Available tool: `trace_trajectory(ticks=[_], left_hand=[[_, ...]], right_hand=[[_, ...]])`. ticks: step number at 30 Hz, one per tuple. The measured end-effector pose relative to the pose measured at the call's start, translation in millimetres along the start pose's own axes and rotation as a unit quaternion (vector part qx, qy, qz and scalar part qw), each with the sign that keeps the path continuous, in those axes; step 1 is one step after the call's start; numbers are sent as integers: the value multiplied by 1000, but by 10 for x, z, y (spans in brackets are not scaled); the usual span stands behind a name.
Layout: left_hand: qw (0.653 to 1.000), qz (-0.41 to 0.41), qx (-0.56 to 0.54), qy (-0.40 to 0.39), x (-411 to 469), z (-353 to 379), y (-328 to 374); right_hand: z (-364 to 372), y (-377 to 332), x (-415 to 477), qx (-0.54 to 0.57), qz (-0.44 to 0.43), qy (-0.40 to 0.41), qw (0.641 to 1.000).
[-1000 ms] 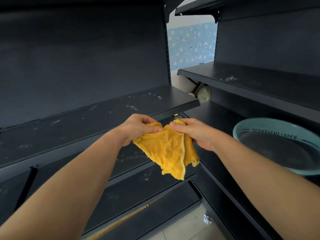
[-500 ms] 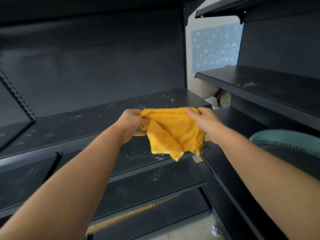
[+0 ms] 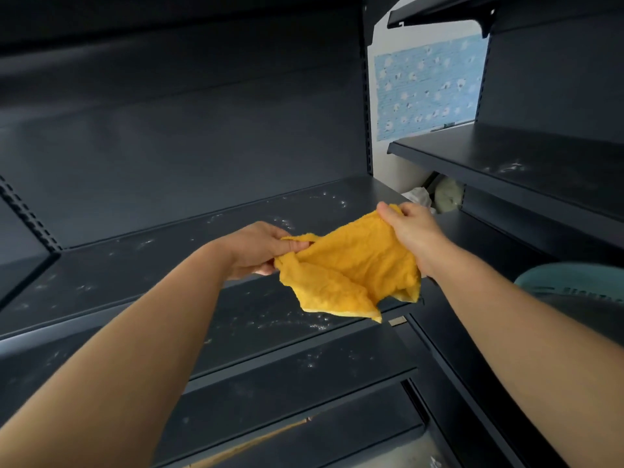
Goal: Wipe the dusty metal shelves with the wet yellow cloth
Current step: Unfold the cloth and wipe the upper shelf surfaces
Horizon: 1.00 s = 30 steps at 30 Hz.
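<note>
Now both hands grip yellow cloth [image 3: 351, 265]; basin [image 3: 574, 282] lettering unreadable.

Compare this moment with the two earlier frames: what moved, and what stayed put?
Both hands rose and spread the yellow cloth wider; the right hand now pinches its corner higher than the left hand. The view swung left, pushing the teal basin toward the edge. Neither grip released; the shelf remains dusty, untouched.

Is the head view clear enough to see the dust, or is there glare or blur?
Head view: sharp and evenly lit, no glare; white dust specks show plainly on the dark metal shelf; wide-angle bending at the edges; the yellow cloth is crisp.
</note>
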<state>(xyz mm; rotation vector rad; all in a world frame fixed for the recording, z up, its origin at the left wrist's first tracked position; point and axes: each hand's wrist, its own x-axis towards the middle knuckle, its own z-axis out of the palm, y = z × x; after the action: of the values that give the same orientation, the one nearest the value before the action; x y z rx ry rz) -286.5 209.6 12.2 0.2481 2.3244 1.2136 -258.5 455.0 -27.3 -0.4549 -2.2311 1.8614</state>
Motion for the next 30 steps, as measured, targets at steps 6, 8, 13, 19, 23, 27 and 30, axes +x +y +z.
trace_trajectory(ticks=[6, 8, 13, 19, 23, 27, 30], left_hand=[[981, 72, -176, 38, 422, -254, 91], [961, 99, -251, 52, 560, -201, 207], [977, 129, -169, 33, 795, 66, 535], [973, 182, -123, 74, 852, 349, 780], [963, 205, -126, 119, 851, 355, 815], [935, 166, -103, 297, 971, 24, 697], [931, 110, -156, 312, 1032, -252, 667]], right_hand=[[83, -143, 347, 42, 26, 47, 998], [94, -129, 437, 46, 21, 54, 997], [131, 85, 534, -88, -3, 85, 993], [113, 276, 346, -197, -12, -31, 980], [183, 373, 394, -215, -63, -40, 974], [-12, 194, 634, -192, -92, 48, 976], [-169, -99, 869, -200, -99, 133, 966]])
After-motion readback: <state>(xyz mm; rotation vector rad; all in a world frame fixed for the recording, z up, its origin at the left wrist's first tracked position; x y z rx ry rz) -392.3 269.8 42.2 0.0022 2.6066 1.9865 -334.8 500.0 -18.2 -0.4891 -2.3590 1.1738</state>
